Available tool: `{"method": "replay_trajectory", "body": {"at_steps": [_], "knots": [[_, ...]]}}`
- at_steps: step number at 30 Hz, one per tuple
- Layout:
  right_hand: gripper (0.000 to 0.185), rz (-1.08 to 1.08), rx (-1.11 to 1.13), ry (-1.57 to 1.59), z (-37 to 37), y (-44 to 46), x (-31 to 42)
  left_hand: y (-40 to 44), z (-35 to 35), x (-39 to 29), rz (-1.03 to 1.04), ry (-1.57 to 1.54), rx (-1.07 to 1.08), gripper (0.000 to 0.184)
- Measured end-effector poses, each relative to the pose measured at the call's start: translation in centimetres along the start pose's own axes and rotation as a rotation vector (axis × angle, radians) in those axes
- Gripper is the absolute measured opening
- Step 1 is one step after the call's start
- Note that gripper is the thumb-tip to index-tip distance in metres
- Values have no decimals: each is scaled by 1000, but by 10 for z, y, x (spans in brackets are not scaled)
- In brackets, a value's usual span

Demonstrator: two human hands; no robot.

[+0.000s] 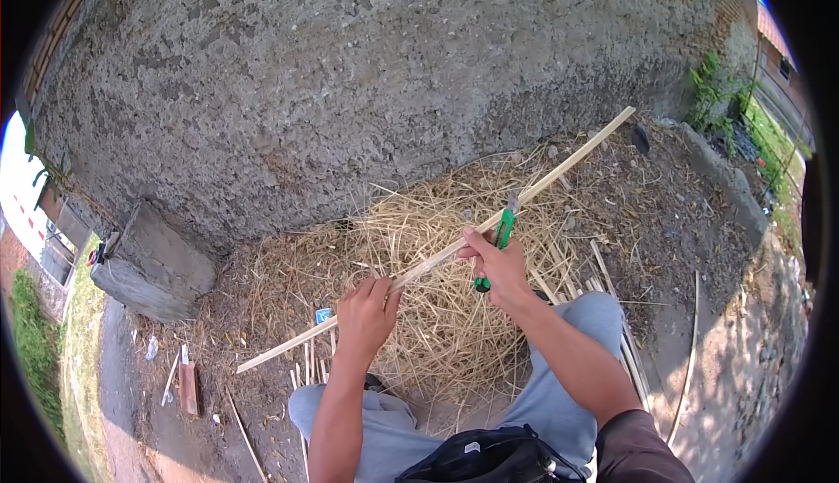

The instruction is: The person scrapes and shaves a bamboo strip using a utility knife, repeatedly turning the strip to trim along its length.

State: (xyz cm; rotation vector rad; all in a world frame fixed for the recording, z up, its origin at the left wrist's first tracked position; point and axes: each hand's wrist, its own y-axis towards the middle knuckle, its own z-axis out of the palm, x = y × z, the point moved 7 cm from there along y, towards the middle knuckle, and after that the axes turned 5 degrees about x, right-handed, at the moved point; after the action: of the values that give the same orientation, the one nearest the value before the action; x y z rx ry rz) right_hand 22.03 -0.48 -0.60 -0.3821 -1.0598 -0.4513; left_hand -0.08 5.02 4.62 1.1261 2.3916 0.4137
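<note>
A long pale strip, apparently split bamboo or wood [577, 156], runs slantwise in front of me, its right end higher. My left hand [368, 315] is closed around its lower left part. In my right hand [500, 266] is a green box cutter [504, 229], its short blade pointing up beside the strip. The thumb of that hand presses on the strip or just against it; exact contact is hard to tell. Beneath both hands lies a heap of straw-like shavings [454, 334].
A rough grey wall [393, 72] rises ahead. More strips [629, 356] lie by my right knee, others by my left. At left are a concrete block [162, 264] and a reddish-brown wooden piece [188, 387]. A black bag [498, 457] rests on my lap.
</note>
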Motion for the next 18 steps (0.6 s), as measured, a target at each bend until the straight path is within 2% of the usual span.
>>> {"method": "replay_trajectory", "body": {"at_steps": [4, 6, 7, 9, 10, 12, 16, 18], "knots": [[28, 15, 29, -37, 1, -4, 11, -3, -9, -8, -60, -46, 24, 16], [29, 30, 66, -92, 5, -3, 14, -5, -10, -4, -152, -28, 157, 23], [29, 24, 65, -89, 4, -2, 15, -7, -16, -5, -146, -26, 155, 23], [28, 36, 160, -193, 10, 0, 14, -16, -7, -1, -185, 7, 457, 30], [28, 36, 166, -196, 11, -1, 16, -14, -17, -8, -190, 6, 453, 30], [24, 51, 235, -203, 19, -5, 18, -24, -20, -14, -311, -100, 763, 37], [23, 54, 265, -106, 26, -9, 9, -34, -23, -12, -232, -185, 845, 43], [20, 65, 265, -103, 27, -9, 4, -46, -13, -15, -501, -700, 864, 40]]}}
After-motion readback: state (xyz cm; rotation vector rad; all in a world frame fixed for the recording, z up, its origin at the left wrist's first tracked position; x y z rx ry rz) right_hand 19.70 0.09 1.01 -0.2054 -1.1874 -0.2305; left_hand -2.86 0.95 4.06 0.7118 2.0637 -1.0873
